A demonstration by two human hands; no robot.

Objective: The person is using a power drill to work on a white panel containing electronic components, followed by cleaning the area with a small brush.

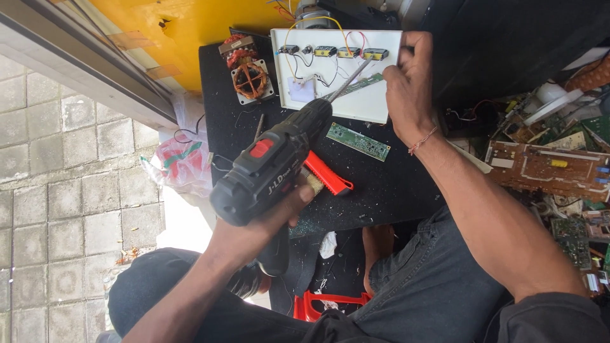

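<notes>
- two hands busy: left hand (260, 222) clenched on black cordless drill (270, 168), long bit tip on white panel (337, 73).
- right hand (406, 89) grasping the panel's right edge, steadying it on black tabletop (394, 184).
- panel carries wires and small components.
- green circuit board (358, 141) just below panel; red-handled tool (327, 174) beside drill.

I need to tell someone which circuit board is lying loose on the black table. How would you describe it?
Start at the black table, then the white panel the right hand steadies. Just below its lower edge lies a narrow green circuit board, flat and slanted. Unlike the orange-handled tool nearby, it is thin, green and unwired.
</notes>
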